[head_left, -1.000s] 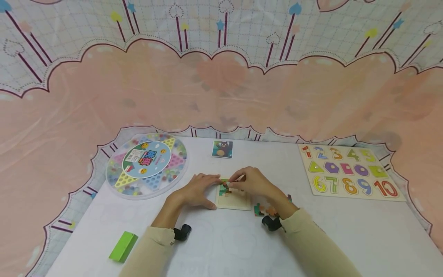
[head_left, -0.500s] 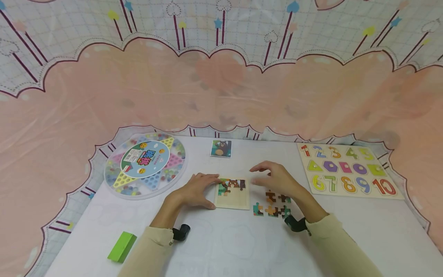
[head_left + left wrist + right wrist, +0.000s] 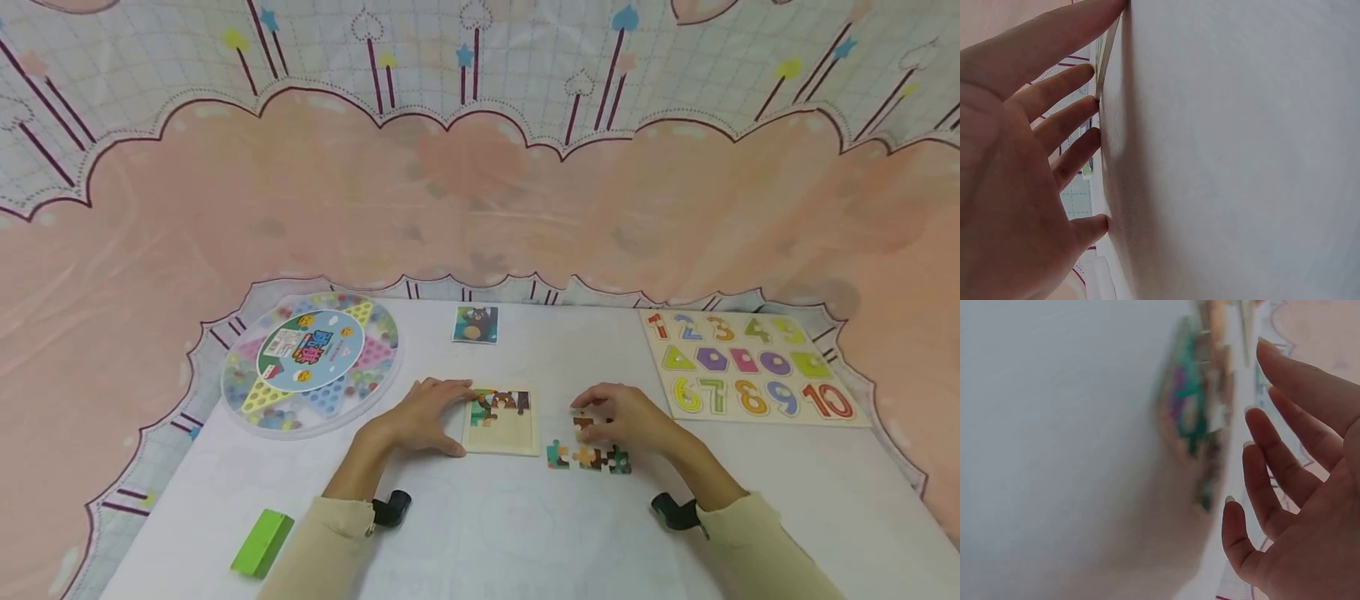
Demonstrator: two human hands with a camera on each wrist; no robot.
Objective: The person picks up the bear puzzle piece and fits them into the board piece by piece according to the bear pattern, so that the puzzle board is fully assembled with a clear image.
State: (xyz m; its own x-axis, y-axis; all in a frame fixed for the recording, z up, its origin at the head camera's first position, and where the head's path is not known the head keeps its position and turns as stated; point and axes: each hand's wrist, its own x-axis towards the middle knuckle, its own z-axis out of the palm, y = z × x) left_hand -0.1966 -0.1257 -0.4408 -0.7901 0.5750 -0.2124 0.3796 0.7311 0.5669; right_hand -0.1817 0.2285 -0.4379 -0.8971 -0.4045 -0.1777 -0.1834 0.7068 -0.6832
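A square wooden jigsaw tray (image 3: pixel 504 437) lies mid-table, with bear-picture pieces fitted along its top and upper left and bare wood below. My left hand (image 3: pixel 422 418) spans its left side, index finger at the upper corner and thumb at the lower one. In the left wrist view the fingers are fairly straight, touching the tray's edge. To the tray's right, my right hand (image 3: pixel 633 419) hovers over loose pieces, thumb and fingers apart around a brown jigsaw piece (image 3: pixel 582 427). Other loose pieces (image 3: pixel 590 457) lie just in front; in the right wrist view, pieces (image 3: pixel 1185 406) are blurred beside the fingers.
A small bear picture card (image 3: pixel 476 325) lies behind the tray. At back left sits a round Chinese-checkers-style marble board (image 3: pixel 309 364). A wooden number-and-shape board (image 3: pixel 753 367) is at back right. A green block (image 3: pixel 262 543) rests near the left forearm.
My right hand has left the tray, where a brown piece now sits at the upper right, and moved right and down over the loose pieces. My left hand stays at the tray's edge.
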